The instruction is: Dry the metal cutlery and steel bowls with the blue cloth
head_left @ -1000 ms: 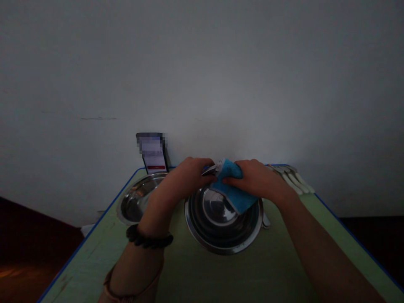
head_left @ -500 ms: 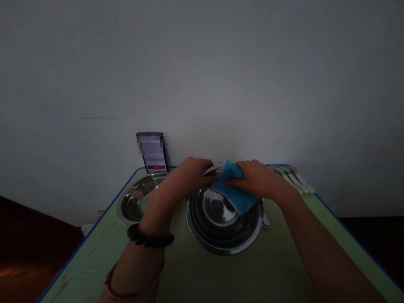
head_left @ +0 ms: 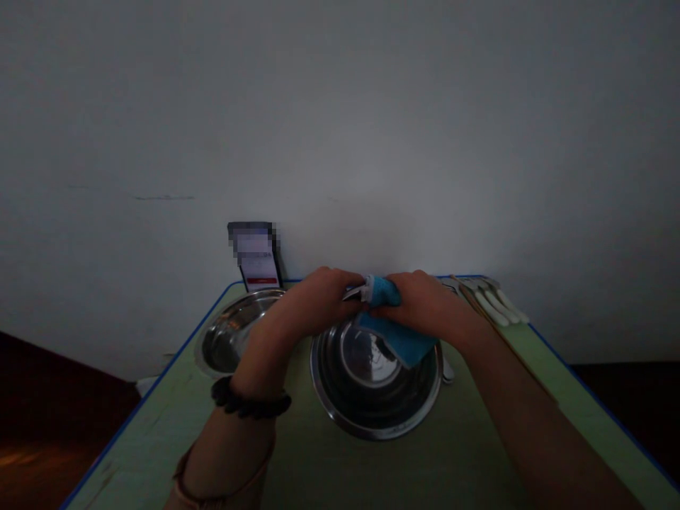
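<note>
We seem to be in a home. We see steel bowls (head_left: 372, 413) and white-handled cutlery (head_left: 500, 306) on a table (head_left: 329, 471).

Over a steel bowl (head_left: 366, 407), the left hand (head_left: 326, 299) gripped a metal utensil (head_left: 353, 292), the right hand (head_left: 422, 301) held a blue cloth (head_left: 401, 341) against it; a phone (head_left: 258, 258) leaned far left, white-handled cutlery (head_left: 492, 306) lay far right

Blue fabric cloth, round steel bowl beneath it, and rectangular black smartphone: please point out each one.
Blue fabric cloth (head_left: 402, 341), head view: hanging lower part.
Round steel bowl (head_left: 379, 433), head view: near rim.
Rectangular black smartphone (head_left: 258, 265), head view: screen.
</note>
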Available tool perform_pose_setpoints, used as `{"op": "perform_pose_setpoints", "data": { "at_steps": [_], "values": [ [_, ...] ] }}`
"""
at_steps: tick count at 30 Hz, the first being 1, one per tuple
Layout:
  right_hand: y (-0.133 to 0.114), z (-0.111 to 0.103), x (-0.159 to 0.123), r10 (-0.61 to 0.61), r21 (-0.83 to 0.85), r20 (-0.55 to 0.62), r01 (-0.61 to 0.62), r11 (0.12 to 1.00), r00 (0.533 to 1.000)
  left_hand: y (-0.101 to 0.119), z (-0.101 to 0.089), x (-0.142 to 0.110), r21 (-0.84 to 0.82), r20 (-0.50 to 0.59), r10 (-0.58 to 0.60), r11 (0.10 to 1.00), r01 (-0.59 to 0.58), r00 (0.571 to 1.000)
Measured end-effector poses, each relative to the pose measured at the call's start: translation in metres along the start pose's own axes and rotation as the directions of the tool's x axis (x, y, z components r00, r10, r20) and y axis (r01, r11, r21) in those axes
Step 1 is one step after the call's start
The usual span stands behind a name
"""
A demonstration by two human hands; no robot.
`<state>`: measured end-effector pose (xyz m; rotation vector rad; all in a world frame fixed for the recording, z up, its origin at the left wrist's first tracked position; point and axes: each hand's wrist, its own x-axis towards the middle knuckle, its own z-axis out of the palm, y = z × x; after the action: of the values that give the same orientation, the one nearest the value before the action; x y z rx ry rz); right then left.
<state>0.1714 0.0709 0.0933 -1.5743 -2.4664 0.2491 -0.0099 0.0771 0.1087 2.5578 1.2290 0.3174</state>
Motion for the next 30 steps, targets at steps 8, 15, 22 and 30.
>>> {"op": "perform_pose_setpoints", "data": {
  "at_steps": [8,15,22,30],
  "values": [
    [0.0027,-0.0023,-0.0003,0.015,-0.002,-0.055,-0.015,1.000,0.998,-0.0059,0.0049,0.0018,0.010,0.010,-0.091,0.996,0.091,0.996],
    [0.0047,0.0014,-0.0007,0.003,-0.043,-0.065,-0.006,0.999,0.998,-0.0075,0.0055,0.0006,0.052,-0.021,-0.239,0.969,0.240,0.971],
    [0.0033,-0.0031,-0.0051,0.034,-0.045,-0.098,-0.038,0.998,0.995,-0.0039,0.0033,-0.0007,0.079,-0.080,-0.179,0.980,0.185,0.981],
    [0.0010,-0.0046,-0.0050,0.035,-0.005,-0.123,-0.036,0.999,0.992,-0.0016,0.0046,0.0008,0.028,-0.105,-0.109,0.993,0.112,0.988]
  ]
}}
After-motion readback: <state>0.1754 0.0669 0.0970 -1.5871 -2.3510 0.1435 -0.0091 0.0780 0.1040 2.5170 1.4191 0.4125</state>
